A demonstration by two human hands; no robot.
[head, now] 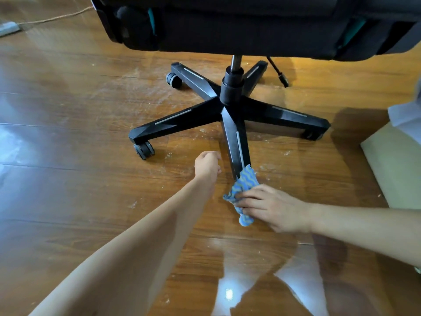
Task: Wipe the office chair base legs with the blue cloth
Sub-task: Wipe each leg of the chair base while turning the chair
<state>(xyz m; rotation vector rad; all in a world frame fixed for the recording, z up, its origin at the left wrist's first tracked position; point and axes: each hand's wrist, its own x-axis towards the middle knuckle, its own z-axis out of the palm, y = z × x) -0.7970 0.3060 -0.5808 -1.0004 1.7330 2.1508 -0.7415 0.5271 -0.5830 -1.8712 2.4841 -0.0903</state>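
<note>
the office chair base point(231, 92) stands on a glossy wooden floor point(91, 179), five black legs spreading from the hub under the dark seat point(250, 23). the near leg point(237, 142) points toward the camera. the blue cloth point(245, 181), wavy-striped and bunched, lies over the tip of that leg, its lower end trailing onto the floor. the right hand point(275, 208) holds it, fingers point(248, 202) curled over the cloth and pinning it at the leg's end. the left hand point(207, 165) is just left of the same leg, fingers curled into a loose fist, holding nothing that shows; whether it touches the leg i cannot tell. a caster point(144, 150) sits under the left leg. pale specks dot the floor around the base.
</note>
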